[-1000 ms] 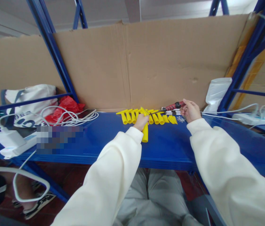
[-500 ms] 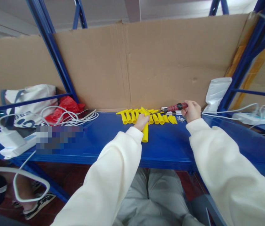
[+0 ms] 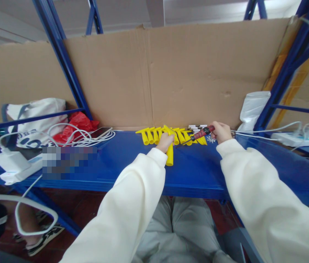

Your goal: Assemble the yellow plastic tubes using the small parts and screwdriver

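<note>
Pointing its wide end toward the wearer, the yellow tube (image 3: 170, 157) ran front-to-back over the bench (image 3: 195, 168), clasped in the left hand (image 3: 166, 141); the right hand (image 3: 222, 132) grasped a screwdriver (image 3: 203, 134), shaft directed left.

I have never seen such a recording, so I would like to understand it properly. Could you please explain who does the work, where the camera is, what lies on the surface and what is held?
There is no machine here: a person in cream-white sleeves works with two bare hands. The camera is worn on the person's head and looks forward and down. The left hand holds a yellow, tube-like tapered piece. The right hand holds a red-and-black-handled tool with a thin shaft. On the blue shelf surface lies a row of similar yellow pieces. Behind it stands a brown cardboard sheet. A crumpled red plastic bag lies towards the person's left.
</note>
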Demonstrator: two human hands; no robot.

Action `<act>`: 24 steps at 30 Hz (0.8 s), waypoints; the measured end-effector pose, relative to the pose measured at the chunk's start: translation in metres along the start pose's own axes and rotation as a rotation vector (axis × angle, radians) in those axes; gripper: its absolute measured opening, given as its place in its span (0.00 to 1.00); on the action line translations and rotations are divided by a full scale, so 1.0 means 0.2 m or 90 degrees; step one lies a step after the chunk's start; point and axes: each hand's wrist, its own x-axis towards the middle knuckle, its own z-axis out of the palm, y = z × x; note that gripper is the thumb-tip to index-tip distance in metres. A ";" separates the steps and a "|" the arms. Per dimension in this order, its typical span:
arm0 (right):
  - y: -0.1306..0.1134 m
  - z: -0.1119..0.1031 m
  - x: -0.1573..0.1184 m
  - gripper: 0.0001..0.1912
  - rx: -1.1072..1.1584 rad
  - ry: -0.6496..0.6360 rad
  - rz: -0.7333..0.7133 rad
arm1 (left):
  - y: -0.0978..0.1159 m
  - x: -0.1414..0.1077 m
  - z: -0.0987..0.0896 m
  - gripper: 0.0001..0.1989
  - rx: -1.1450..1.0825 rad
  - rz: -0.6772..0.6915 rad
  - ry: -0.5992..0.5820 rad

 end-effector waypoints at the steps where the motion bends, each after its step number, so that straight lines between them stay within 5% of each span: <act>1: 0.00 0.00 -0.01 0.11 -0.037 -0.010 0.017 | 0.00 0.00 0.00 0.11 0.001 -0.001 -0.001; 7: -0.01 0.03 -0.06 0.12 -0.299 -0.181 0.226 | 0.01 -0.02 0.00 0.14 -0.019 0.001 -0.012; 12: 0.02 0.06 -0.09 0.11 -0.375 -0.295 0.368 | 0.01 -0.02 0.00 0.14 -0.035 0.005 -0.012; 24: 0.06 0.05 -0.06 0.08 -0.376 -0.396 0.345 | 0.04 -0.05 0.00 0.12 0.012 -0.007 -0.008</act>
